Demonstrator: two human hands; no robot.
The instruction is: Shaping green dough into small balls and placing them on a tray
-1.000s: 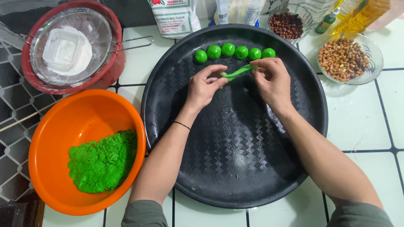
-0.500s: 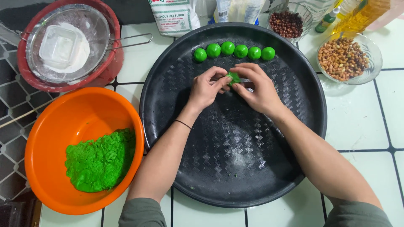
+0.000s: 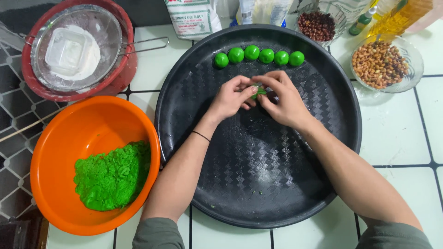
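Beyond the fingers, six finished green dough balls (image 3: 259, 56) line the far edge of the round black plastic tray (image 3: 258, 193). The orange plastic bowl (image 3: 60, 143) off to their left holds plenty of green dough (image 3: 113, 177). Left hand (image 3: 229, 97) and right hand (image 3: 284, 97) pinch a small green dough piece (image 3: 258, 91) between their fingertips.
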